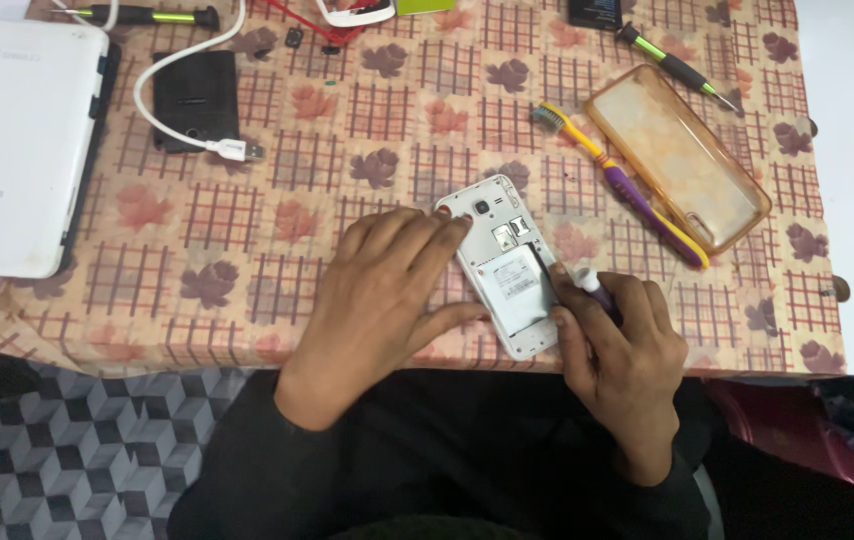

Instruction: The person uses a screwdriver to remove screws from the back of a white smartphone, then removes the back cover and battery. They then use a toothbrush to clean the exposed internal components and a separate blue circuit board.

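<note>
A white phone [505,262] with its back cover off lies face down near the table's front edge, its battery [515,287] showing. My left hand [379,300] presses flat on the phone's left side, fingertips at its top corner. My right hand [615,355] grips a small screwdriver [587,285] with a purple and white handle, its dark tip resting on the phone's right edge beside the battery.
On the patterned tablecloth [327,200] lie a white tablet [17,140] at far left, a black wallet-like case [197,98], a white cable [182,120], a yellow-purple toothbrush [627,185], a clear orange phone case [679,155] and a green-black screwdriver [672,65].
</note>
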